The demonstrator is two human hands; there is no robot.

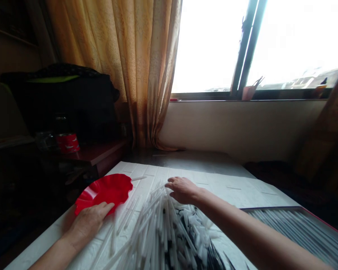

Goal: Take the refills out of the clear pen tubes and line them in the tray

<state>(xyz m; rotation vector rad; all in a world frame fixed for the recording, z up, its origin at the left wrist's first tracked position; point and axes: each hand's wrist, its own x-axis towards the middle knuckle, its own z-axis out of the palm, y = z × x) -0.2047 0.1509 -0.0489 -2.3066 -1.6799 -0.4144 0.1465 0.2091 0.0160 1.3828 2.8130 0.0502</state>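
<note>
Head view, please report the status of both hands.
Left hand at red scalloped dish, near rim. Right hand at white plastic tube pile, far end. Loose tubes between.

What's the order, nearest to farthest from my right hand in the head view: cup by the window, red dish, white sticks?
1. White sticks: the pile reaches right up to the right hand.
2. Red dish: off to its left, at the left hand.
3. Cup: far back, by the window.
</note>
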